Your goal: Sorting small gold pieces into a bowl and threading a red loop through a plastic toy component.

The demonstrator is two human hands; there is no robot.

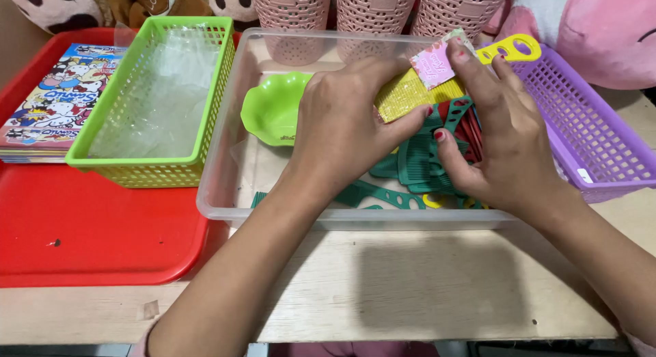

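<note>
Both hands, left hand (342,125) and right hand (499,138), pinch a toothed yellow plastic comb (410,94) over the clear tub (225,159).

3 pink baskets (372,8) – 2 hands (342,125)

basket (154,101) on tray (89,227) | tub (225,193) right | combs (424,159) in tub

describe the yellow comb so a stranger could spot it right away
Find the clear plastic bin mid-table. Above its right half, both hands, left and right, hold the yellow comb. It alone is yellow with a pink paper label; the loose combs beneath are green and red.
</note>
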